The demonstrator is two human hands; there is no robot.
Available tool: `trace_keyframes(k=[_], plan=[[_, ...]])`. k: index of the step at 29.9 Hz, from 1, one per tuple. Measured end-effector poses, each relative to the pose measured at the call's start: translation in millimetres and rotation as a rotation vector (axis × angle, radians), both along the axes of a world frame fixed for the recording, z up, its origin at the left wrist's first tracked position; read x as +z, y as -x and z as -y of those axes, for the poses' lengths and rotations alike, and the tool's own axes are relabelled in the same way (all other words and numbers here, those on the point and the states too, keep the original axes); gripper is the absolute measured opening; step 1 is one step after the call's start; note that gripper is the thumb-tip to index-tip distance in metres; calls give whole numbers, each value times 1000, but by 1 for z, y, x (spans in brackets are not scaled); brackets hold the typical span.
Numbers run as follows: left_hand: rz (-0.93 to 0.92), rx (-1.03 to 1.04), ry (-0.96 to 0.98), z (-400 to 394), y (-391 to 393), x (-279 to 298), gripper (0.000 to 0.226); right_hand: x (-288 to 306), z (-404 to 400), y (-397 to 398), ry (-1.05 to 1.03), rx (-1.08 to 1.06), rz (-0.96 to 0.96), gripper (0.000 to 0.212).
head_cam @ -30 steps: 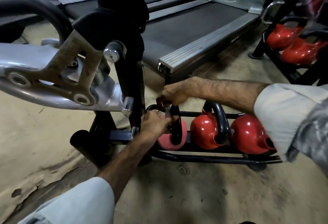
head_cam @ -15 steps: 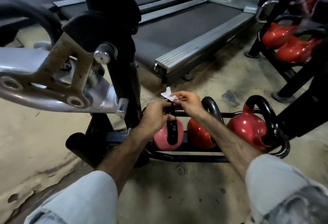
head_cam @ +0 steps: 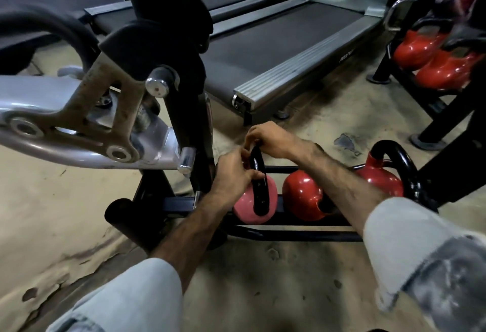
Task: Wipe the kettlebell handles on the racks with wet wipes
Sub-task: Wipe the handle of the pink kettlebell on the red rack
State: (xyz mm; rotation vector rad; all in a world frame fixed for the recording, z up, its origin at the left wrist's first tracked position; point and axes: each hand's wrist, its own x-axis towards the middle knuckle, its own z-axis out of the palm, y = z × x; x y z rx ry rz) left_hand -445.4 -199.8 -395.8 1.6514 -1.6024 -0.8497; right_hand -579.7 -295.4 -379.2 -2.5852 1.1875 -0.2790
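Note:
A pink kettlebell (head_cam: 246, 212) with a black handle (head_cam: 259, 184) sits at the left end of a low black floor rack (head_cam: 289, 235). My left hand (head_cam: 232, 175) is closed around the handle's left side. Over the top of the same handle, my right hand (head_cam: 273, 139) is curled shut. No wet wipe shows; it may be hidden under my fingers. A red kettlebell (head_cam: 302, 195) stands beside the pink one. Another red kettlebell (head_cam: 380, 179) with a black handle (head_cam: 402, 159) sits at the rack's right end, partly behind my right forearm.
A grey metal machine arm (head_cam: 65, 121) and a black upright post (head_cam: 181, 81) stand close on the left. Treadmills (head_cam: 276, 39) lie ahead. A second black rack (head_cam: 431, 100) at the right holds more red kettlebells (head_cam: 444, 68). The floor is worn concrete.
The white wipe seen between my fingers half a second ago no longer shows. My right hand has closed over the handle's top, and my left hand has slid lower on the handle.

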Motion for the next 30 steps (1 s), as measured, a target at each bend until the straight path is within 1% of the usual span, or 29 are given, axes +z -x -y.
trace_keyframes(k=[1,2,4,5,6,8,9,10,11,13,15,17,18,19,21,23,25,28,30], plan=[[-21,3,-7,0,-1,0,50,-7,-7,5,-11,-85,93,35],[-45,-1,-10,0,-2,0,49,-14,-16,9,-43,-219,215,32],[-70,-13,-13,1,-3,0,50,-32,-33,12,-167,-566,520,25],[-79,-17,-19,2,-4,-1,52,-39,-40,8,-293,-736,691,23],[-92,-26,-26,4,-5,-3,55,-46,-45,3,-471,-857,891,24],[-111,-59,-43,7,-6,-7,62,-54,-48,-8,-819,-961,1268,30],[-109,-77,-46,7,-5,-7,63,-53,-49,-11,-935,-990,1374,32],[-103,-88,-43,8,-5,-8,63,-54,-47,-12,-1012,-1021,1412,32],[-93,-96,-39,8,-5,-7,62,-54,-44,-11,-1069,-1038,1395,31],[-61,-105,-34,9,-6,-6,61,-56,-41,-7,-1162,-1004,1297,30],[-65,-100,-39,8,-6,-6,61,-53,-46,-2,-1238,-896,1236,28],[-67,-82,-47,9,-6,-6,62,-53,-53,4,-1216,-831,1208,26],[-68,-75,-52,9,-6,-7,63,-53,-57,7,-1176,-835,1201,24],[-79,-68,-61,8,-6,-6,63,-53,-60,8,-1110,-854,1195,26],[-130,-55,-89,8,-5,-5,61,-53,-60,7,-911,-907,1159,32],[-176,-44,-108,8,-6,-5,59,-52,-53,2,-723,-968,1131,28],[-177,-40,-113,8,-5,-5,58,-52,-50,-2,-617,-989,1102,26],[-156,-36,-105,7,-5,-5,56,-52,-57,1,-506,-918,1033,28],[-113,7,-85,7,-5,-6,48,-46,-58,7,-348,-807,854,34]])
